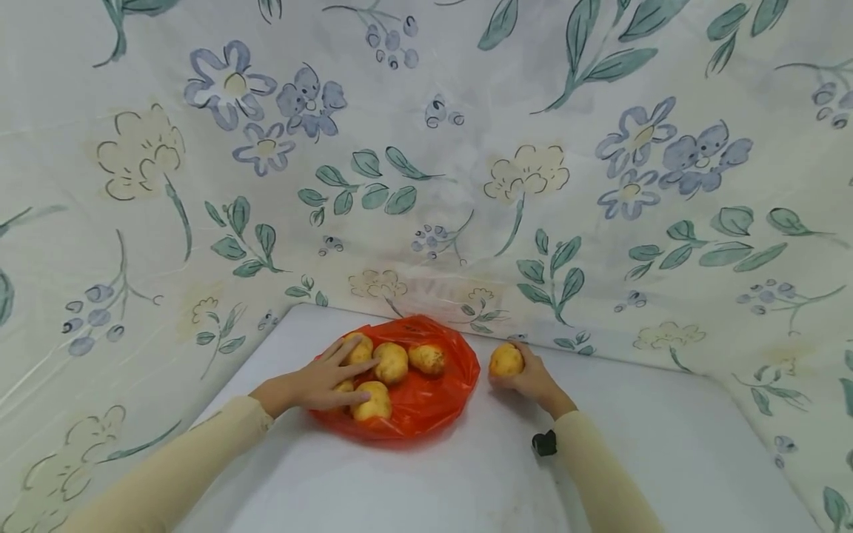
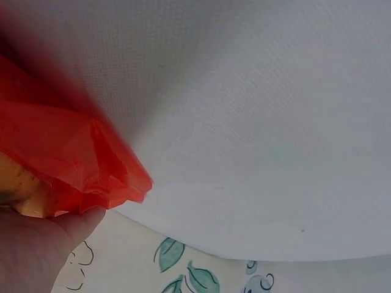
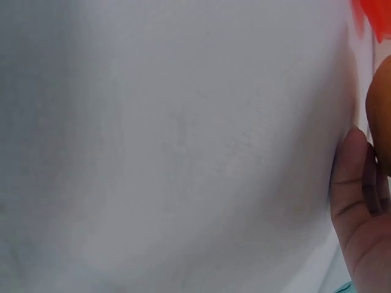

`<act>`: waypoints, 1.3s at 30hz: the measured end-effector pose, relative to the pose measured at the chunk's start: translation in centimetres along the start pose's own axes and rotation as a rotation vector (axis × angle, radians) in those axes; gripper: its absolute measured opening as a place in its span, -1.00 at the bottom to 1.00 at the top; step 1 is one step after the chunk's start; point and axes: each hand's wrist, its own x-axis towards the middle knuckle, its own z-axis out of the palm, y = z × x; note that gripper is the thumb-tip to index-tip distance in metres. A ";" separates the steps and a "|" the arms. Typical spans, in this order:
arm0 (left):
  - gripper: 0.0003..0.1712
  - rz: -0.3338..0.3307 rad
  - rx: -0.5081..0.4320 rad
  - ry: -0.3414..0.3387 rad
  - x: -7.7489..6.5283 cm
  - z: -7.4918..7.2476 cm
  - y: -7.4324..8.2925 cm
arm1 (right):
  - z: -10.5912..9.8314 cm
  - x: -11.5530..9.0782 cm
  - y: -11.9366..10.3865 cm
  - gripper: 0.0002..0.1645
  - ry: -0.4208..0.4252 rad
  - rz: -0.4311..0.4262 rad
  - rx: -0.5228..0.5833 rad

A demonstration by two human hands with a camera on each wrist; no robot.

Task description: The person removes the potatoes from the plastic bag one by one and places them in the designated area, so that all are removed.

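Note:
A red plastic bag (image 1: 433, 400) lies spread on the table with several potatoes (image 1: 391, 363) on it. My left hand (image 1: 323, 383) rests on the potatoes at its left side, fingers spread and mostly straight. The left wrist view shows the bag's red edge (image 2: 73, 146) by the thumb and part of a potato (image 2: 15, 180). To the right of the bag, my right hand (image 1: 533, 379) holds a single potato (image 1: 506, 360), fingers and thumb around it. In the right wrist view that potato (image 3: 381, 116) is cut off by the frame's edge.
The white table (image 1: 400, 485) ends at the back against a hanging sheet (image 1: 460, 185) printed with flowers and leaves. A small black object (image 1: 544, 443) sits beside my right sleeve (image 1: 600, 466).

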 end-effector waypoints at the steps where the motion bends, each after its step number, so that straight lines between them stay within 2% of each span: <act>1: -0.14 0.003 0.001 0.005 0.0 -0.1 0.0 | -0.1 0.0 0.0 0.15 -0.003 0.002 0.007; 7: -0.14 -0.004 -0.008 0.004 0.2 -0.2 0.1 | -0.7 0.4 -0.2 0.20 -0.083 0.028 0.035; 16: -0.13 0.011 -0.008 -0.016 0.3 -0.1 0.1 | -0.7 1.2 0.9 0.22 -0.080 0.058 0.079; 24: -0.14 0.028 0.013 0.006 0.5 -0.7 -0.1 | -0.9 1.1 -0.1 0.21 -0.081 0.059 0.066; 30: -0.13 -0.003 0.001 -0.010 0.7 -0.8 0.0 | -1.2 1.2 -0.6 0.21 -0.119 0.080 0.053; 39: -0.14 -0.010 -0.011 -0.025 0.2 -0.3 0.0 | -0.7 1.0 0.5 0.22 -0.127 0.069 0.064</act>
